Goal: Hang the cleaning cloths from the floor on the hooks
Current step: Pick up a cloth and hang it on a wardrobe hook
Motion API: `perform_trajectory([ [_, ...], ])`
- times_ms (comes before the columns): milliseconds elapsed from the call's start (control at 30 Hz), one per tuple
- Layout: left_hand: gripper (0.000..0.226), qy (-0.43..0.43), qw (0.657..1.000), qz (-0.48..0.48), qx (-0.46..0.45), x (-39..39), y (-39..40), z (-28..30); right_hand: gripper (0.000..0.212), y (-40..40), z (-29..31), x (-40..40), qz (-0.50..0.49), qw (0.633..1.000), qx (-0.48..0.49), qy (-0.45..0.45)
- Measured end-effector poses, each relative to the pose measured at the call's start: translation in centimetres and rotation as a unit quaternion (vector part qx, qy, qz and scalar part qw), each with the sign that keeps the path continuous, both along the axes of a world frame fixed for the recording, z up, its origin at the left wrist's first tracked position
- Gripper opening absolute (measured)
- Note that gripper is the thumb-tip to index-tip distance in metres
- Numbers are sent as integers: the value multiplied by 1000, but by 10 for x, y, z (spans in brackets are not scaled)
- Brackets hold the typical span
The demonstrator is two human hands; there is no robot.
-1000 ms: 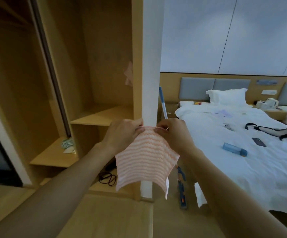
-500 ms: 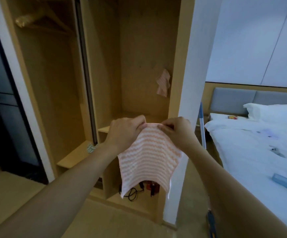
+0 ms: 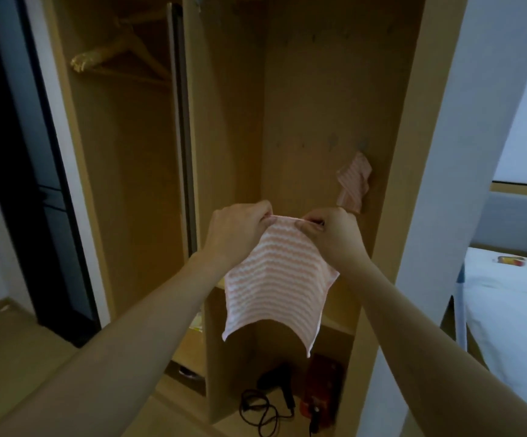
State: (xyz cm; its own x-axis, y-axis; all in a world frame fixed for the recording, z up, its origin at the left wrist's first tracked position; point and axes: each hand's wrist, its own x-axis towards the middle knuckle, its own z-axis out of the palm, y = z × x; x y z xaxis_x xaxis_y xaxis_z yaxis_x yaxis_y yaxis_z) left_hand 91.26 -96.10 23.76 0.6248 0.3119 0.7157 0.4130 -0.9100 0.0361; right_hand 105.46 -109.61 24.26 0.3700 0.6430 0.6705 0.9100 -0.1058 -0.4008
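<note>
Striped waffle-weave cloth (image 3: 274, 279), limp between hands

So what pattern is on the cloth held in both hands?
Pale orange-pink and white wavy horizontal stripes on the cloth, seen clearly in the head view.

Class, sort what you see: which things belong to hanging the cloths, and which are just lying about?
Belongs to the job:
striped cloth held by left hand and right hand
hung cloth
free hook

Lying about:
hair dryer
wooden hanger
bed
</note>
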Motion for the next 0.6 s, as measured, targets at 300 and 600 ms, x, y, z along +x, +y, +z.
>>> perform_trajectory([
  [300,23,-26,999,-17,-19,76,104,-11,15,99,-7,69,-8,1000,-16,-5],
  [600,23,-52,993,-105,-32,174,211,1,23,192,5,142,-137,990,-16,31],
])
